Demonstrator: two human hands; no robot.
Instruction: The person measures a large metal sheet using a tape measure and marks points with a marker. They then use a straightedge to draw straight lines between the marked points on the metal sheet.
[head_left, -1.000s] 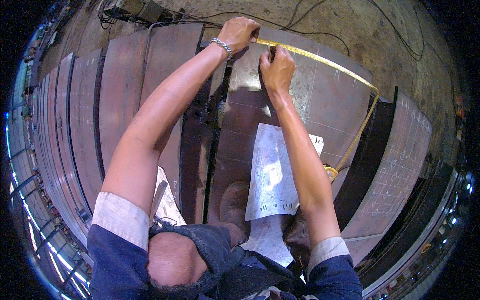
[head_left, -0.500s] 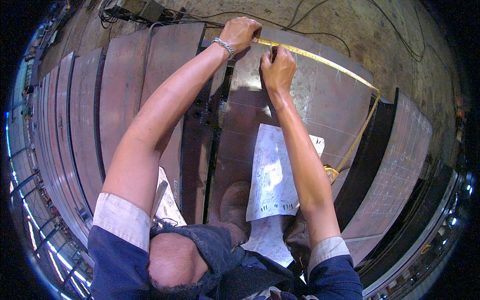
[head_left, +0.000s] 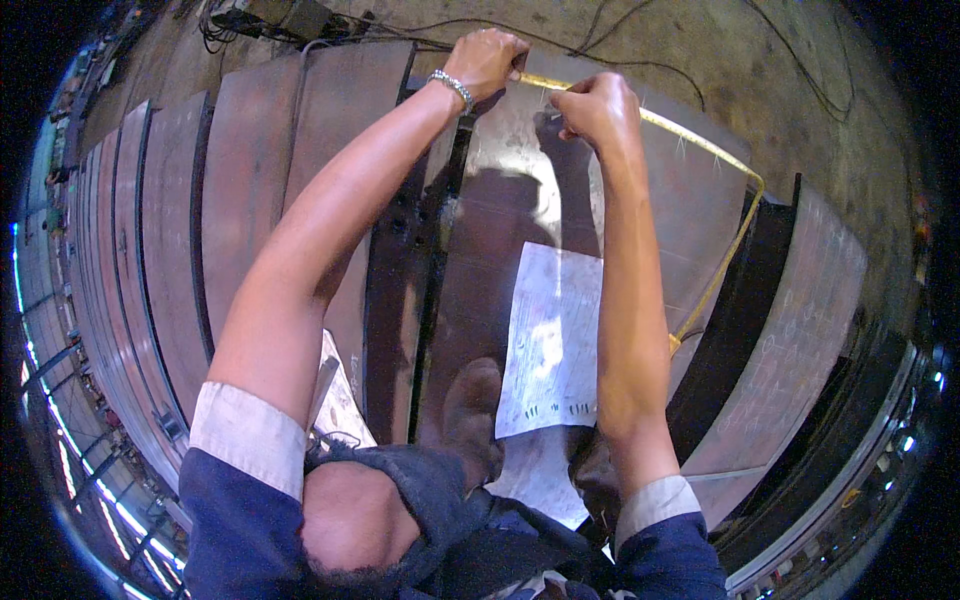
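My left hand (head_left: 487, 62), a chain bracelet on its wrist, pinches the end of a yellow tape measure (head_left: 700, 143) at the far edge of a steel plate (head_left: 690, 225). The blade runs right along that edge, bends at the right corner and comes back toward its case, mostly hidden behind my right forearm. Over the blade, my right hand (head_left: 604, 108) is closed with thumb and fingers together; anything between them is too small to make out. Its shadow falls on the plate. Thin pale marks cross the plate beside the blade.
A printed paper sheet (head_left: 545, 350) lies on the plate near my boot (head_left: 472, 395). More steel plates (head_left: 250, 160) stand in a row to the left, and a chalk-marked steel piece (head_left: 790, 350) lies at right. Black cables (head_left: 800, 80) cross the floor beyond.
My right hand has moved right, away from my left hand, and its shadow now shows apart from it on the plate. The left hand stays on the tape end.
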